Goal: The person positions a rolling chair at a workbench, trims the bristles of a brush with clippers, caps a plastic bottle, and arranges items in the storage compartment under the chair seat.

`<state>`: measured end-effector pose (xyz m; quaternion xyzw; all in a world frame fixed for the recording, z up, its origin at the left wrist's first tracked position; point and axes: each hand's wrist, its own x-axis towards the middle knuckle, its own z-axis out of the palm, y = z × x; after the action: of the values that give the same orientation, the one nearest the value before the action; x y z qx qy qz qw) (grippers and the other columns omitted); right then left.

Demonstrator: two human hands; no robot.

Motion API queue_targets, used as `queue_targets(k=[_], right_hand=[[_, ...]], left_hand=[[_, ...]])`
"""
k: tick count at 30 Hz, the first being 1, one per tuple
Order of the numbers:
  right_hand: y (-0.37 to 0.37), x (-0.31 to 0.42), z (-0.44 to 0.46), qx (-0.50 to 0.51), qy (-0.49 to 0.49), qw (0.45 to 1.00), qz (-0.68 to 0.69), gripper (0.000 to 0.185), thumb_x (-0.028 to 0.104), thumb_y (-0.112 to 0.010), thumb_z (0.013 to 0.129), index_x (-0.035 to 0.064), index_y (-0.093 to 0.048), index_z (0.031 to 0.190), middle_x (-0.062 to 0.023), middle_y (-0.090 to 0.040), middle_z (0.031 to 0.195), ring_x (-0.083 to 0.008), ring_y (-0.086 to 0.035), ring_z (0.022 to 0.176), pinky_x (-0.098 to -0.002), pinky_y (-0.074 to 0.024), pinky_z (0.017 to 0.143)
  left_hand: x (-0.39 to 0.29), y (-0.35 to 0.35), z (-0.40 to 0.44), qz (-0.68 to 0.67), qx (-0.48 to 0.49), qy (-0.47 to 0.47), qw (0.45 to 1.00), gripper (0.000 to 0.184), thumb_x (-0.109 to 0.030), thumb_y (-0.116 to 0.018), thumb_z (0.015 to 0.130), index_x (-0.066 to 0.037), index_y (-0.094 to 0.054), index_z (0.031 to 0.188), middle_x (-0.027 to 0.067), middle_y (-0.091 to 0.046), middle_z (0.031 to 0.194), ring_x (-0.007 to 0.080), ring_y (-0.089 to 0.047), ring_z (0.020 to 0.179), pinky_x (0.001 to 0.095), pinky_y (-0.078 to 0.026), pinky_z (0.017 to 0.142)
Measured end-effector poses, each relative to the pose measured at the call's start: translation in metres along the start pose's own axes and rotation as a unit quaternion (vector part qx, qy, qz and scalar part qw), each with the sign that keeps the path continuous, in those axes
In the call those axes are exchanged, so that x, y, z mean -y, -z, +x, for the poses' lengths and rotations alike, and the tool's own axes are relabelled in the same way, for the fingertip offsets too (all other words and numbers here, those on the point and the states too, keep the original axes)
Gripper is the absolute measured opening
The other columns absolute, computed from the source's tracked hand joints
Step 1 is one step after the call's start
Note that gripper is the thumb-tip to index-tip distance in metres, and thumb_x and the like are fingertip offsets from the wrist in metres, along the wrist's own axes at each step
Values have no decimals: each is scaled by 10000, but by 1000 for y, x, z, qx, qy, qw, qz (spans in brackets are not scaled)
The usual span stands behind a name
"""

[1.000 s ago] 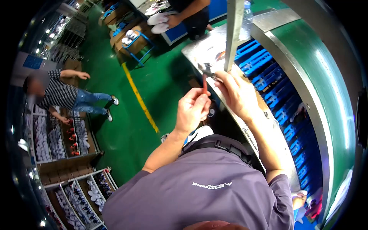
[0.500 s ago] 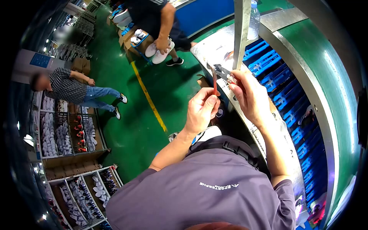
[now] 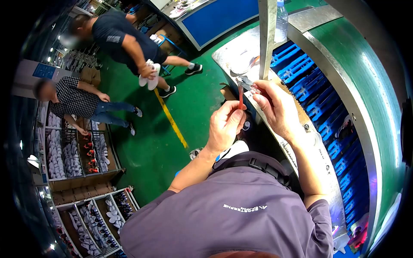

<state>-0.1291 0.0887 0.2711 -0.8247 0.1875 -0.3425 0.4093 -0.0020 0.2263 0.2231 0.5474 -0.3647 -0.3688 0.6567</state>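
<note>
Red strip (image 3: pixel 241 99) held near bench (image 3: pixel 247 47), above and right of frame centre.
Left hand (image 3: pixel 226 127) pinches the strip's lower end; right hand (image 3: pixel 279 107) is closed on a grey piece (image 3: pixel 246 81), too small to identify. Bottle (image 3: pixel 281 23) stands at upper right.

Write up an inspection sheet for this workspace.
Surface: metal worktop, brightly lit; glare hides some detail.
Job's things: slim red item and small dark item, ends close together; contact unclear.
Clutter: plastic bottle beside the metal post.
Grip: left hand pinches the slim red item; right hand holds the small dark item.
Cables: nothing seen.
Surroundings: green floor, yellow line; one person holding white shoes, another person beside loaded racks.
</note>
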Motion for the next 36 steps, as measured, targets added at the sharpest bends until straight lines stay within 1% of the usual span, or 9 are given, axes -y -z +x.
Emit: queue_targets(k=[6, 9, 12, 13, 16, 18, 23, 27, 36], right_hand=[[-7, -6, -3, -7, -3, 1000, 2, 244, 185, -656, 964, 40, -634, 1159, -174, -700, 1008, -328, -712, 942, -377, -558, 801], [-22, -16, -6, -84, 21, 996, 30, 220, 202, -614, 1005, 38, -651, 1147, -109, -686, 882, -229, -693, 791, -323, -535, 711], [-10, -11, -9, -63, -155, 969, 180, 242, 244, -564, 1046, 44, -667, 1133, -12, -587, 768, -103, -544, 674, -260, -457, 624], [-12, -13, -10, -69, -132, 969, 198, 283, 285, -528, 1065, 53, -667, 1147, 41, -491, 742, -52, -418, 671, -224, -388, 605], [-8, -7, -11, -55, -134, 968, 204, 285, 282, -530, 1063, 53, -665, 1166, 19, -522, 764, -66, -444, 688, -228, -405, 629], [-7, -10, -9, -70, -110, 978, 160, 265, 230, -574, 1039, 40, -637, 1213, -35, -613, 867, -106, -566, 783, -258, -476, 720], [-13, -14, -7, -76, -35, 994, 75, 332, 149, -673, 966, 31, -584, 1263, -105, -688, 1004, -195, -681, 920, -314, -531, 839], [-17, -10, -4, -41, 13, 999, 0, 342, 179, -694, 941, 48, -583, 1237, -145, -678, 1017, -276, -706, 873, -349, -556, 770], [-23, -12, 0, -52, 12, 998, -23, 317, 188, -692, 934, 60, -598, 1208, -153, -684, 1013, -317, -710, 876, -375, -561, 750]], left_hand=[[-1, 0, -4, -18, 7, 10, 1000, 201, -174, -552, 1048, 2, -585, 1140, 14, -534, 733, 48, -419, 546, 204, -321, 462], [-4, 1, -4, -64, 12, 32, 997, 199, -173, -541, 1052, -2, -582, 1146, 15, -535, 735, 49, -422, 541, 202, -317, 456], [-4, 7, -2, -117, 25, 48, 992, 205, -179, -527, 1057, -3, -577, 1149, 16, -535, 736, 50, -425, 536, 201, -315, 450], [-3, 9, -1, -133, 30, 50, 989, 208, -181, -522, 1059, -2, -575, 1149, 17, -535, 737, 51, -425, 534, 201, -314, 448], [-1, 11, 3, -102, 22, 17, 994, 216, -189, -512, 1062, 1, -572, 1145, 17, -535, 739, 51, -425, 531, 200, -315, 445], [-2, 13, 4, -105, 16, 20, 994, 220, -193, -503, 1065, 2, -568, 1143, 23, -542, 739, 54, -431, 529, 202, -322, 442], [-9, 15, 5, -132, 12, 42, 990, 232, -204, -483, 1074, 2, -563, 1145, 43, -577, 755, 58, -452, 524, 205, -347, 432], [-18, 9, 3, -139, 9, 65, 988, 235, -208, -480, 1076, 0, -563, 1146, 50, -595, 764, 55, -464, 517, 201, -351, 420], [-17, -2, 3, -74, -13, 57, 996, 219, -204, -509, 1068, -8, -572, 1144, 39, -591, 762, 50, -461, 508, 199, -344, 419]])
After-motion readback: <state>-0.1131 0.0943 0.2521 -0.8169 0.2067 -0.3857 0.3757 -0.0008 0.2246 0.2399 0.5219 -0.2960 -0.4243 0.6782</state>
